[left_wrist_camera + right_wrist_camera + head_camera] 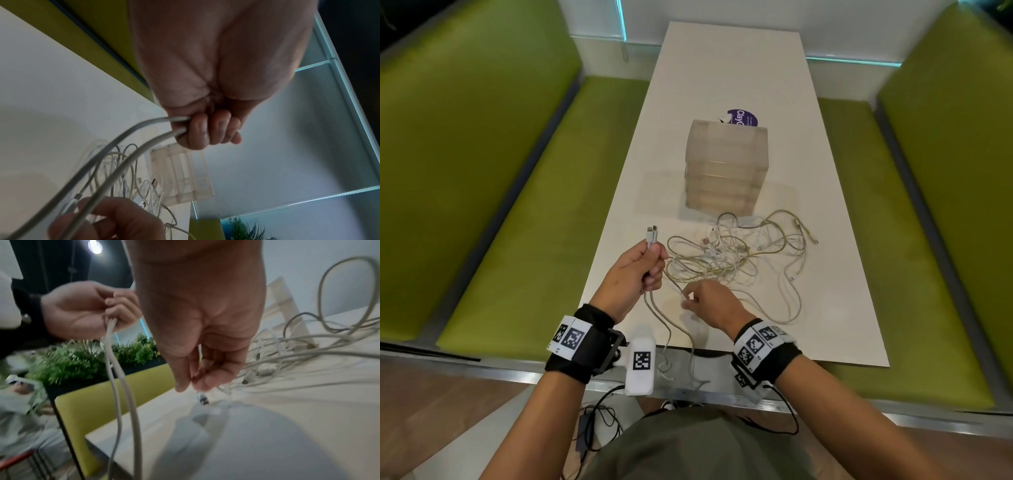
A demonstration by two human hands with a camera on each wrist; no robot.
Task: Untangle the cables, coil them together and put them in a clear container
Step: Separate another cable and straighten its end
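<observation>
1. Two smooth, round grey cable strands (pixel 652 240) are gripped in the curled left hand (pixel 635 274); both metal plugs point to 12 o'clock.
2. A small plug (pixel 202 398) is pinched by the right hand (pixel 709 301).
3. Tangled pale cables (pixel 743 253) lie on the white table (pixel 722 68); the ribbed clear container (pixel 726 164) stands at their 12 o'clock.

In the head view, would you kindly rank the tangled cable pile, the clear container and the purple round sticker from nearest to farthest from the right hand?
From the right hand:
1. Tangled pale cable pile, just beyond it.
2. Clear ribbed plastic container, mid-table.
3. Purple round sticker, behind the container.
</observation>
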